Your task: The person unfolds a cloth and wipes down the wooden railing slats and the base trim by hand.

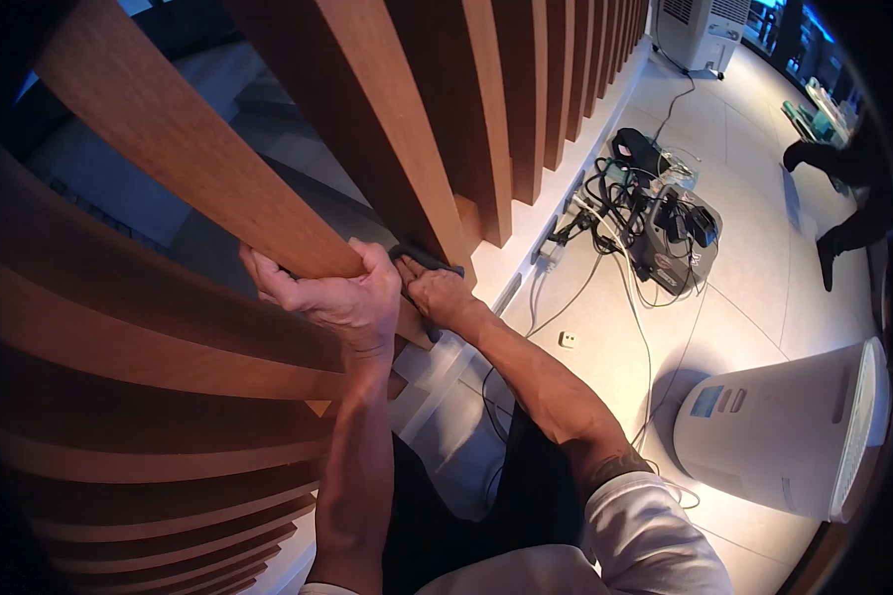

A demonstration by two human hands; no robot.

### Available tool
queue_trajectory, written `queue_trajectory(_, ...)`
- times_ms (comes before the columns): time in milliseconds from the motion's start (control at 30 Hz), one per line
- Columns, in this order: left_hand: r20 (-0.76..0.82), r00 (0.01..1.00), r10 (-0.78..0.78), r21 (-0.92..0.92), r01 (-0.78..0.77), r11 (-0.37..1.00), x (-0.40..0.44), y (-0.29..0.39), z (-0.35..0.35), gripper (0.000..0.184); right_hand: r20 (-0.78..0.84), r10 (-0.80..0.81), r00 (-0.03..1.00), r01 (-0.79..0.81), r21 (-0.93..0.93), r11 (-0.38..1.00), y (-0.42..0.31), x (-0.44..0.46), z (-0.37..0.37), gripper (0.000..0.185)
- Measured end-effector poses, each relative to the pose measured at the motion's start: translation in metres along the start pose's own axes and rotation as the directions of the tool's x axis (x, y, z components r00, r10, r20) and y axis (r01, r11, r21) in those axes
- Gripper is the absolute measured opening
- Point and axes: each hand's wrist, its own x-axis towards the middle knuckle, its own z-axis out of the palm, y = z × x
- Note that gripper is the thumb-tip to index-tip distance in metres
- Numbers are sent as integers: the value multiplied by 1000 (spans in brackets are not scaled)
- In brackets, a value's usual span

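Observation:
My left hand (342,297) is wrapped round the lower part of a brown wooden slat (208,149), which slants down from the upper left. Close beside it on the right, my right hand (435,291) presses a dark cloth (427,260) near the foot of the neighbouring slat (392,129). Its fingers are bent against the cloth, and part of the cloth is hidden under them. More wooden slats stand in a row on both sides of my hands.
A tangle of black cables (605,213) lies beside a dark grey device (680,243) on the tiled floor. A white appliance (779,426) stands at the right. A small socket piece (568,339) is on the floor. Another person's dark shoes (831,260) show at the right edge.

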Motion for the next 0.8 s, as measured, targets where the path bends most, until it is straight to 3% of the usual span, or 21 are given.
queue_trajectory(67,10,999,-30,-90,31,995,1,-2,2,97,13,-28,1000,28,30,999,1,-13,-5,55)
queue_trajectory(167,0,1000,1,-60,-1,998,3,-1,2,96,-54,-54,997,52,-40,998,0,-28,-1,58)
queue_trajectory(200,4,1000,4,-56,-4,998,4,-1,1,96,61,26,998,-22,-55,998,-6,-23,-10,58)
queue_trajectory(233,9,1000,9,-49,-8,999,5,0,0,96,64,28,998,-25,-50,998,-6,-10,-4,58)
queue_trajectory(300,14,1000,4,-34,-3,999,3,1,1,95,-52,38,998,-45,-159,986,-6,9,3,53)
queue_trajectory(367,-24,998,-58,-203,52,978,-1,-3,6,92,1,96,995,-95,-156,983,-12,5,1,50)
queue_trajectory(433,-63,997,-33,-171,22,985,2,-4,8,92,-94,60,994,-57,34,998,-3,-6,1,48)
queue_trajectory(467,-85,996,-11,-135,-1,991,3,-4,8,92,-48,116,992,-111,105,988,-8,-16,-9,46)
queue_trajectory(600,-113,993,-30,-131,15,991,5,-6,10,92,-87,194,977,-169,232,958,-13,-72,-18,39)
queue_trajectory(633,-108,994,-28,-111,16,994,5,-5,9,93,-87,224,971,-142,545,826,-5,-87,1,35)
queue_trajectory(667,-94,995,-23,-97,14,995,3,-5,8,95,-77,263,962,-99,798,595,-6,-100,2,31)
queue_trajectory(700,-81,996,-26,-115,17,993,-1,-4,6,95,-75,284,956,-114,796,594,-6,-115,4,31)
queue_trajectory(767,1,994,-108,-84,108,991,-9,2,1,100,94,310,946,-190,936,297,-9,-138,-2,23)
queue_trajectory(800,78,978,-195,-141,205,969,-10,10,-9,96,108,324,940,-206,936,285,-11,-141,-11,19)
